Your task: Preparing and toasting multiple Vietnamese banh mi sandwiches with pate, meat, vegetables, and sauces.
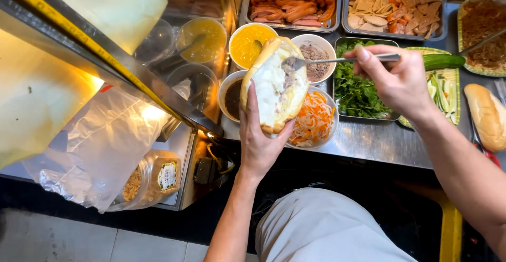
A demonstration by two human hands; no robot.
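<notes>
My left hand (261,138) holds a split bread roll (275,85) open from below, its white inside facing up. My right hand (392,80) grips a metal spoon (342,59) by the handle. The spoon's bowl rests inside the roll and lays a streak of grey-brown paste on the crumb. Just behind the roll stands a white bowl of the same grey paste (318,56). Under the roll sits a bowl of shredded carrot and white radish (316,122).
Around the steel counter (369,143) are a bowl of yellow sauce (247,43), a bowl of dark sauce (231,97), a tray of green herbs (356,90), trays of sausages (292,1) and sliced meats (395,6), cucumber (441,61), another roll (487,115) and a plastic bag (100,151).
</notes>
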